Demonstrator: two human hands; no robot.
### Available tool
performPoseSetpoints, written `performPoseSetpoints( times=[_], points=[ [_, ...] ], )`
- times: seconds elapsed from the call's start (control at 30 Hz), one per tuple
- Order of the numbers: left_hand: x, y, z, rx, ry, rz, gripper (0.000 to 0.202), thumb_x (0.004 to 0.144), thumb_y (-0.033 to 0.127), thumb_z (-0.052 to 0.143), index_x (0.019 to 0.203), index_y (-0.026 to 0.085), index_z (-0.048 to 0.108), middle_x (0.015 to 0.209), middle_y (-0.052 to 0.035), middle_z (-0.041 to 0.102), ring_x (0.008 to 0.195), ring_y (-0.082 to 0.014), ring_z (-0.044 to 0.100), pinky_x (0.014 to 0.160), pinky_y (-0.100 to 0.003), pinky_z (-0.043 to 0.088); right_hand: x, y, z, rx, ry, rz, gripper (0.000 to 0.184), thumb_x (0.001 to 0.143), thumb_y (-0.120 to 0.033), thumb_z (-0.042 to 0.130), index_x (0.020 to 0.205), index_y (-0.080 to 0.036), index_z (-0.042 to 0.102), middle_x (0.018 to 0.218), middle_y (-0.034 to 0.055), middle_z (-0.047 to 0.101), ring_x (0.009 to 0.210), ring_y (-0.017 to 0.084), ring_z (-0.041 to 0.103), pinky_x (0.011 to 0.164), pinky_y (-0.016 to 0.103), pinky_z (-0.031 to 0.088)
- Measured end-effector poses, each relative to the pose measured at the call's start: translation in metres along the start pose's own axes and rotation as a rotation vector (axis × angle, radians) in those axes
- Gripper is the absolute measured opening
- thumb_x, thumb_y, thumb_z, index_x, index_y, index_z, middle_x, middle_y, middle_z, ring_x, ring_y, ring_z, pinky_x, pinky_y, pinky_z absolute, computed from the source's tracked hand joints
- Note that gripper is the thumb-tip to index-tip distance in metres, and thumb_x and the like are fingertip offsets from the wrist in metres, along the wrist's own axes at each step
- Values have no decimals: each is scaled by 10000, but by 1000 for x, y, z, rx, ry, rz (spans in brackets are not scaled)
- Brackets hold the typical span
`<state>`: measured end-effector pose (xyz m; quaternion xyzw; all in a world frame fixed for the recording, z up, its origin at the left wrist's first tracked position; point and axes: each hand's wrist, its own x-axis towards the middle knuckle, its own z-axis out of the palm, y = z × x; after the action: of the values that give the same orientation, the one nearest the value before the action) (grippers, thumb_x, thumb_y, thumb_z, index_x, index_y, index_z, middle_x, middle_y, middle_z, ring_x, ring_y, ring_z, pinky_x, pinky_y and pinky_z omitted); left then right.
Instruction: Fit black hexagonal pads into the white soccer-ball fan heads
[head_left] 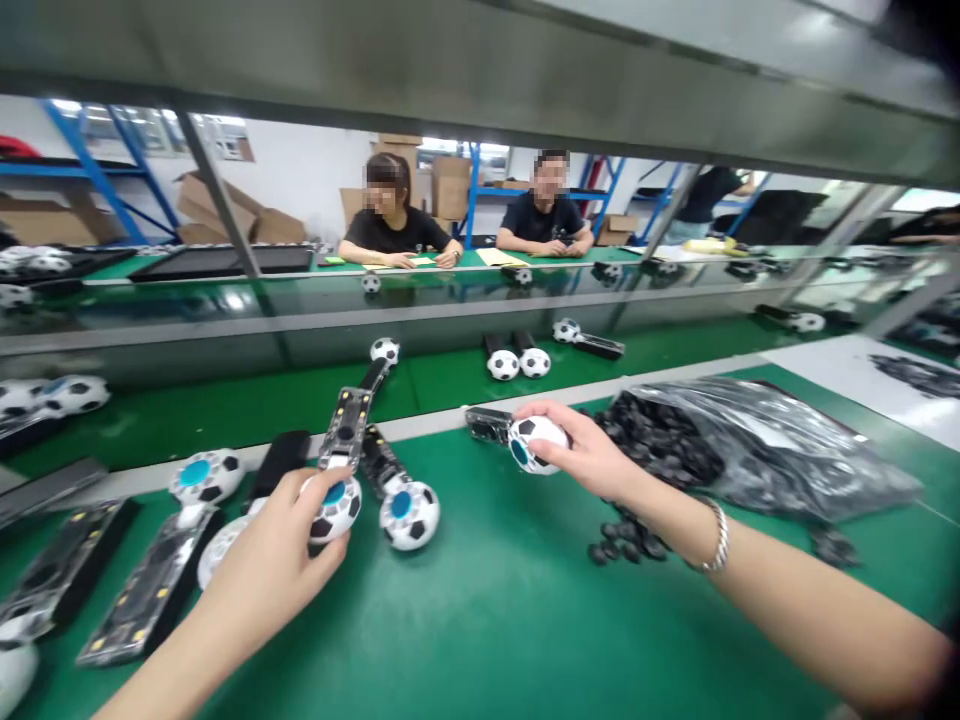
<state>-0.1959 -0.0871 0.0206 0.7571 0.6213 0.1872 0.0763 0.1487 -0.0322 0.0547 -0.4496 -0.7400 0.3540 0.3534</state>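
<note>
My left hand is closed round the ball end of a soccer-ball device, whose dark flat body with small yellow spots points away from me. Between thumb and fingers, my right hand grips the ball end of a second soccer-ball device; its dark body extends left. A third soccer-ball device, with a blue disc on its ball, lies just right of my left hand. Several more lie at the left, among them one with a blue-topped ball, partly hidden behind my left hand and forearm.
Right of my right hand, a clear plastic bag spills small black parts onto the green table. Beyond the pale rail, a green conveyor belt carries several devices. Two people sit across the line. An overhead panel spans the top.
</note>
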Motion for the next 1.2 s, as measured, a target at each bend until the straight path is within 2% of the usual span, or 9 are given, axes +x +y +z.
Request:
performPoseSetpoints(
  times=[0.17, 0.3, 0.4, 0.57, 0.67, 0.73, 0.9, 1.03, 1.2],
  points=[
    [-12, 7, 22, 266, 69, 78, 532, 774, 551, 405, 1235, 288, 441, 1197, -125, 425, 1051, -345, 470, 805, -476, 481, -51, 31, -14, 136, 30, 50, 334, 814, -383, 525, 1079, -190, 460, 1089, 72, 516, 882, 187, 551, 735, 291, 486],
    [-3, 57, 31, 369, 148, 268, 562, 778, 536, 495, 1289, 321, 398, 1388, -82, 236, 1264, -352, 250, 1012, -591, 298, -66, 45, -4, 63, 50, 33, 413, 721, -346, 639, 1063, -206, 455, 1203, 78, 431, 1094, 230, 460, 931, 362, 399],
    [12, 84, 46, 461, 80, 363, 392, 796, 324, 546, 1186, 318, 508, 1330, -62, 355, 1257, -326, 281, 1058, -590, 228, -68, 50, 2, -54, 80, 7, 454, 611, -247, 711, 1006, -208, 490, 1196, 71, 413, 1150, 247, 397, 1006, 388, 314],
    [17, 87, 48, 569, 110, 294, 238, 804, 147, 484, 1015, 196, 584, 1183, -118, 486, 1177, -330, 384, 1021, -641, 221, -75, 51, -3, 372, 39, 157, 437, 687, -279, 654, 1057, -194, 439, 948, 33, 501, 749, 154, 533, 670, 294, 490],
    [10, 111, 44, 412, 193, 493, 423, 834, 231, 533, 1240, 171, 430, 1352, -142, 308, 1276, -331, 250, 1066, -607, 169, -82, 46, -1, 681, -99, 202, 479, 685, -355, 698, 1048, -190, 432, 961, 36, 501, 717, 136, 529, 577, 246, 486],
    [11, 135, 47, 295, 101, 670, 577, 823, 275, 573, 1330, 211, 305, 1381, -122, 267, 1279, -324, 249, 1083, -585, 150, -87, 40, 3, 718, -186, 178, 496, 695, -402, 702, 1055, -185, 438, 954, 39, 511, 750, 144, 531, 595, 244, 484],
    [28, 163, 66, 190, -291, 648, 702, 798, 264, 582, 1373, 209, 183, 1053, -88, 535, 925, -249, 543, 823, -388, 481, -108, 39, -12, -26, -198, -157, 640, 799, -569, 555, 1290, -190, 398, 1254, 127, 441, 1131, 270, 423, 958, 440, 362],
    [47, 150, 69, 256, -321, 433, 559, 843, 286, 507, 1342, 221, 265, 1022, -74, 517, 869, -251, 551, 748, -367, 497, -128, 61, -35, -722, -246, -246, 708, 788, -641, 510, 1354, -237, 381, 1432, 139, 248, 1307, 358, 158, 1014, 564, 207],
    [75, 130, 79, 156, -266, 387, 671, 807, 458, 545, 1353, 203, 252, 1335, -117, 275, 1198, -317, 342, 981, -440, 393, -113, 96, -51, -935, -259, -190, 569, 876, -562, 433, 1346, -242, 404, 1416, 119, 299, 1312, 334, 177, 1003, 533, 245]
  ],
)
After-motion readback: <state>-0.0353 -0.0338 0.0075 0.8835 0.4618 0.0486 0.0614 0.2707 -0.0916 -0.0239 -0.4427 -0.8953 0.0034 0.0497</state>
